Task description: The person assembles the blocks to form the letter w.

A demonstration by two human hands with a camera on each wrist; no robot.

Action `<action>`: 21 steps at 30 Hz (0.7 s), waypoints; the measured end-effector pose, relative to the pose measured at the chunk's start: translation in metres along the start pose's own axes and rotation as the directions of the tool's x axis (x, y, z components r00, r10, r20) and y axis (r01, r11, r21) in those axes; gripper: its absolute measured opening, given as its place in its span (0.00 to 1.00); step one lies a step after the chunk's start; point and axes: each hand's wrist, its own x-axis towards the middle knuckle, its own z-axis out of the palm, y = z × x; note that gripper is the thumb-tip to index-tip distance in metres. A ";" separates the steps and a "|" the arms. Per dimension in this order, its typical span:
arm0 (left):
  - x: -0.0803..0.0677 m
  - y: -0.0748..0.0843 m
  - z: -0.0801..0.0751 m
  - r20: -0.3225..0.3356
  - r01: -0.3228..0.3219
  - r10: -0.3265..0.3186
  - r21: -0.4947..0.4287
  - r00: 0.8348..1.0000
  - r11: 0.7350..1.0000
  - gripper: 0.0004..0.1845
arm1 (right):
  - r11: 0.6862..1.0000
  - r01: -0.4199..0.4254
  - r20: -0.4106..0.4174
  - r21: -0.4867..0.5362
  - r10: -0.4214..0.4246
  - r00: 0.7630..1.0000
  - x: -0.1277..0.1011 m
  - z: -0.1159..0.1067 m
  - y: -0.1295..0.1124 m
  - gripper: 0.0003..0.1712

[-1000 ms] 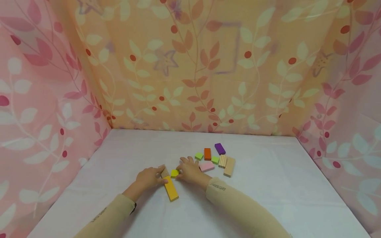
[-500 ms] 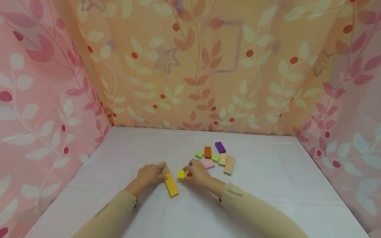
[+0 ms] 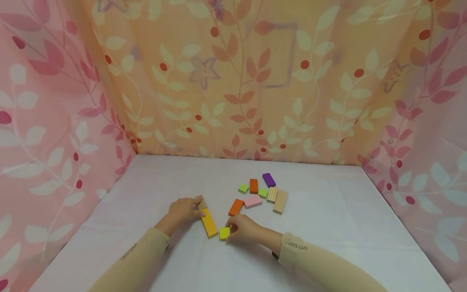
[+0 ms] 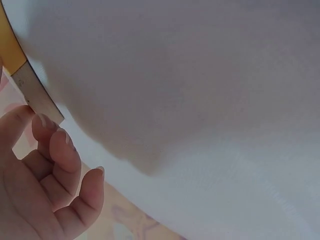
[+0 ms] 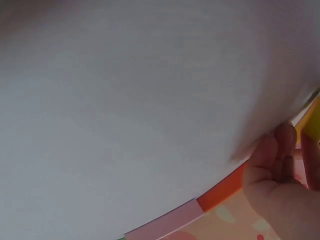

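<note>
Down at the near middle of the white table, the small yellow block sits just off the near end of the long orange-yellow block, and the right hand has its fingers curled onto the yellow piece's right side, pinching it. The left hand rests on the far end of the long block, fingertips on the pale wood block that butts against it; in the left wrist view those fingers look loosely bent beside the block end, so how firmly they hold it I cannot tell.

To do this well, I'd say keep that left hand steadying the long block while the right nudges the yellow one flush against it, square, without a shove that skews the line.

Further out, an orange block lies just beyond, then the pink block, striped, tan, green and purple pieces clustered behind.
</note>
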 end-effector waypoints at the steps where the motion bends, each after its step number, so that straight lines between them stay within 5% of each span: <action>1: 0.000 0.000 0.000 0.004 0.004 -0.004 0.002 1.000 1.000 0.39 | 1.000 -0.026 0.020 0.008 0.025 0.999 -0.001 0.000 -0.002 0.17; 9: 0.000 0.002 0.000 0.013 0.008 -0.007 -0.018 1.000 1.000 0.39 | 0.980 -0.143 0.106 0.135 0.129 0.986 0.001 -0.007 -0.003 0.03; 21: -0.001 0.000 -0.001 0.022 -0.003 0.005 -0.071 1.000 0.997 0.39 | 0.959 -0.217 0.101 0.183 0.201 0.974 0.007 -0.002 -0.002 0.03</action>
